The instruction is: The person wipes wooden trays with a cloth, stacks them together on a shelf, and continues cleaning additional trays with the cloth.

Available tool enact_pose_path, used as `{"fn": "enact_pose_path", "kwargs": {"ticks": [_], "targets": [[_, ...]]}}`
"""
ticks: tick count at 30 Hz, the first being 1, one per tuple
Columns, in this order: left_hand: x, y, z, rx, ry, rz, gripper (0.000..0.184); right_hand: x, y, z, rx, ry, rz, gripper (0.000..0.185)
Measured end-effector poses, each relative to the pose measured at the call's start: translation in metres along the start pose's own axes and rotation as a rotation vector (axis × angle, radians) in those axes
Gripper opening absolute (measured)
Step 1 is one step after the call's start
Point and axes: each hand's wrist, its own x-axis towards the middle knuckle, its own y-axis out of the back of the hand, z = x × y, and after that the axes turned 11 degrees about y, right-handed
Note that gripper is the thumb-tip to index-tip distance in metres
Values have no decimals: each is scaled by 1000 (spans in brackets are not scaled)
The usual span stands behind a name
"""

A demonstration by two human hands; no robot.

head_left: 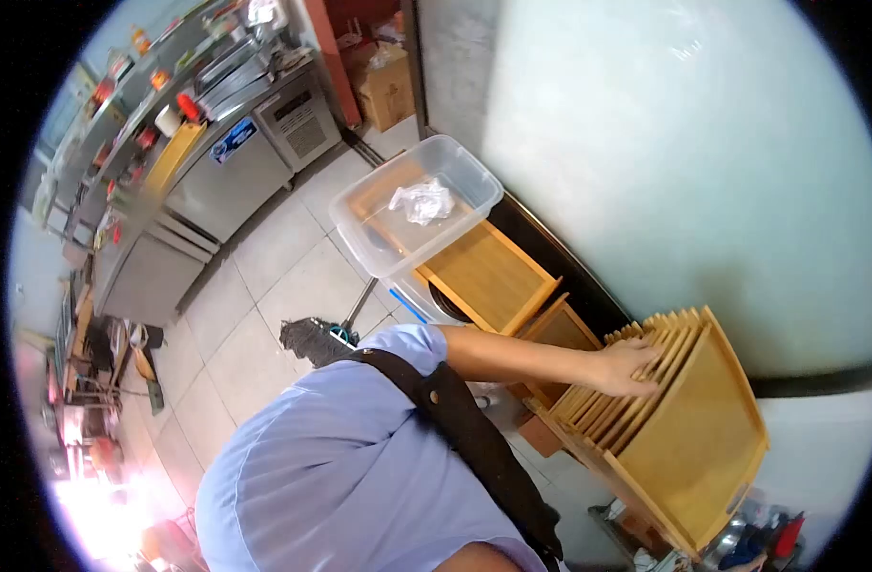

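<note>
My left hand (628, 368) reaches out to the right, its fingers curled over the upper edges of several wooden trays (688, 443). These shallow yellow-brown trays stand tilted, packed one against another, with the broad flat face of the nearest turned toward me. The fingertips rest among the tray edges, partly hidden there. Of my right arm only a bit shows at the bottom edge; that hand is out of view. Just beyond my left forearm lie another wooden tray (493, 272) and a darker wooden frame or tray (562, 334).
A clear plastic bin (359, 234) holding a crumpled plastic bag (423, 202) stands beside the trays. A frosted glass panel (684, 172) rises behind. On the tiled floor lies a grey mop head (312, 341). Steel counters (226, 186) line the left; a cardboard box (386, 88) sits in the doorway.
</note>
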Motion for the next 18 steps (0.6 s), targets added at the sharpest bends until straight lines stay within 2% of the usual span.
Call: {"fn": "enact_pose_path", "kwargs": {"ticks": [2,3,5,6,8,10,11,13,15,17,18], "targets": [[-27,45,-27,-165,69,-228,52,-18,16,-83,258,23,-61,29],[-37,42,-66,-222,-8,-46,37,-30,22,-127,389,35,-93,27],[-100,80,-88,-408,227,-43,35,-37,42,-194,661,67,-156,23],[-121,86,-128,-373,174,86,35,-48,34,-208,756,27,-270,25],[-194,111,-168,-302,271,333,36,-92,3,-228,933,-50,-519,30],[-268,135,-199,-523,442,367,39,-132,21,-299,900,-98,-826,30],[-309,143,-225,-392,380,496,39,-166,48,-368,775,-101,-994,28],[-396,162,-234,-602,471,601,39,-243,44,-421,908,-84,-1188,19],[-482,173,-234,-622,519,717,45,-317,46,-456,1064,427,-1283,13],[-558,174,-225,-571,543,726,54,-376,68,-503,1229,580,-1436,10],[-590,174,-214,-568,559,714,58,-398,78,-519,1268,580,-1508,10]]}}
